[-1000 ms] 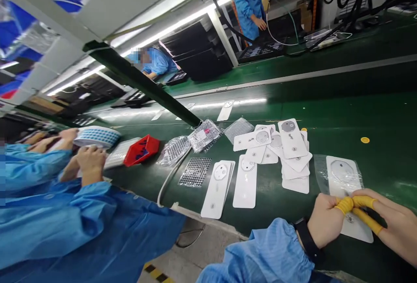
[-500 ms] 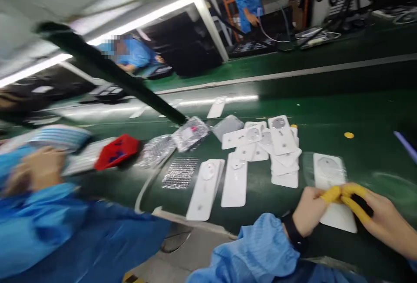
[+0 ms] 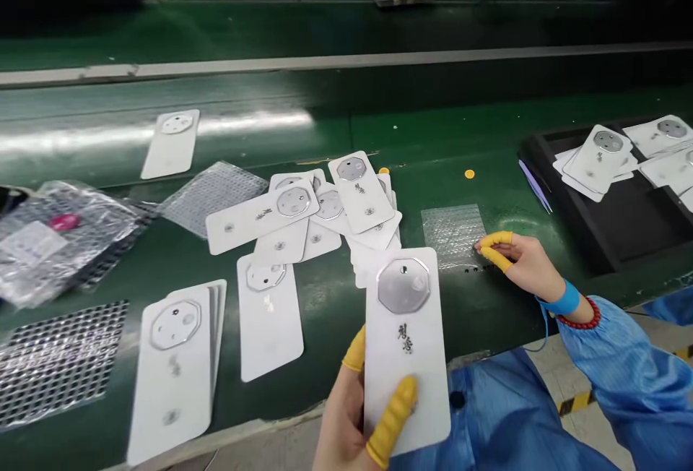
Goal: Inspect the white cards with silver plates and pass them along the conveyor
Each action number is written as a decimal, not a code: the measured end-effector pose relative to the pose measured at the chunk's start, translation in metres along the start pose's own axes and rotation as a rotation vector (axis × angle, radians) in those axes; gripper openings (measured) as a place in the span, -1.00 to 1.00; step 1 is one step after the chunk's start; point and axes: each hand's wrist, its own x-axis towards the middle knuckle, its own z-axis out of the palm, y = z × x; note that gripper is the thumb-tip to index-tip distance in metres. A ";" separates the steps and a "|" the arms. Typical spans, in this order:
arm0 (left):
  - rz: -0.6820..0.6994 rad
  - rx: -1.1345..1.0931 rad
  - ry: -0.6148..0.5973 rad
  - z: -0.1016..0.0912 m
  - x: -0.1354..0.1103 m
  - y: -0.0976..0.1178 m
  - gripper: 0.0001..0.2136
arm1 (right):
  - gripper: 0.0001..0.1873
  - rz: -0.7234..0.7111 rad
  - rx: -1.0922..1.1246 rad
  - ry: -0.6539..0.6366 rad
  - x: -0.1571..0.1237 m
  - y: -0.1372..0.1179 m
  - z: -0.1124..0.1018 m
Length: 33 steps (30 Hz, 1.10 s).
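Note:
My left hand (image 3: 373, 413), with yellow finger cots, grips a white phone back cover (image 3: 406, 355) near its lower end and holds it tilted up above the table edge. The cover has a silver octagonal camera area and dark lettering. Away to the right, my right hand (image 3: 517, 258) has its yellow-covered fingers pinched at the right edge of a clear gridded sheet (image 3: 449, 229). Small black pieces run along that sheet's lower edge. What lies between the right fingertips is too small to make out.
Several white covers (image 3: 360, 193) overlap in a pile, with more (image 3: 173, 377) at left. A black tray (image 3: 574, 218) with covers stands at right beside purple tweezers (image 3: 535, 186). Bubble-wrap packs (image 3: 54, 240) and a dotted sheet (image 3: 65, 363) lie left.
The view has swung right. My hands, earlier together over a cover on the table, are now apart: the left holds a cover up, the right is at the clear sheet.

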 end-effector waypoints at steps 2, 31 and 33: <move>0.025 -0.031 0.000 0.002 0.007 0.005 -0.20 | -0.68 -0.019 -0.031 -0.030 0.000 0.000 0.001; 0.211 0.116 -0.228 0.039 0.002 -0.029 -0.46 | -0.87 -0.708 -0.146 0.010 -0.034 -0.088 0.027; 0.201 0.108 -0.220 0.039 0.001 -0.030 -0.46 | -0.87 -0.747 -0.186 0.016 -0.034 -0.087 0.026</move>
